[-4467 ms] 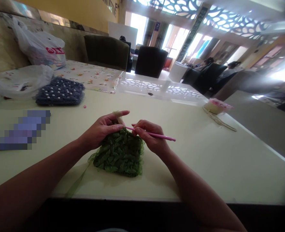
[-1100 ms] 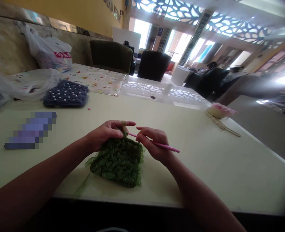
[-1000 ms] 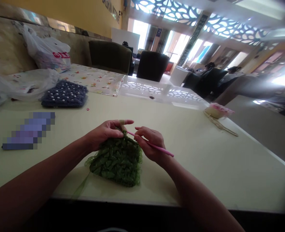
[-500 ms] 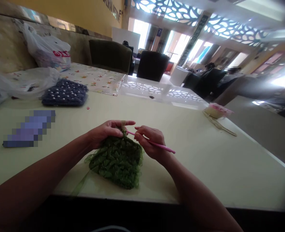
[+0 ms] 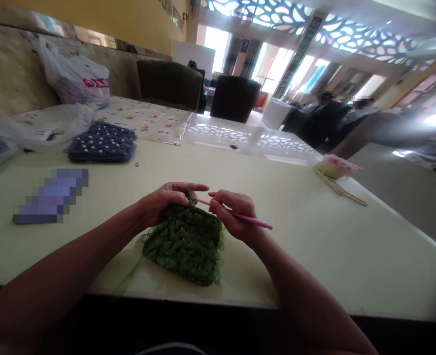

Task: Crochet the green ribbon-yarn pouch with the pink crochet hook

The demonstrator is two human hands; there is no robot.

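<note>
Left hand (image 5: 163,201) pinching ruffled green fabric (image 5: 185,245), right hand (image 5: 235,211) curled round slim pink rod (image 5: 253,220)

– What do we count at twelve o'clock?
– Two hands (image 5: 173,195), one hook (image 5: 251,220), one green piece (image 5: 184,246), two dark chairs (image 5: 235,98).
– And at eleven?
– One printed bag (image 5: 75,81), one blue piece (image 5: 103,144), one ring (image 5: 137,165).

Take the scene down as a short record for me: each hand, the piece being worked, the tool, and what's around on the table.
Left hand: pinching the top edge of the green ruffled piece
Right hand: gripping the pink hook
Hook tip: by the left thumb; exact stitch too small to tell
Loose ribbon: trails toward the near table edge
Left side: dark blue piece with white beads, pixelated bluish item, plastic bags
Right side: pink-topped tub, pale cord
</note>
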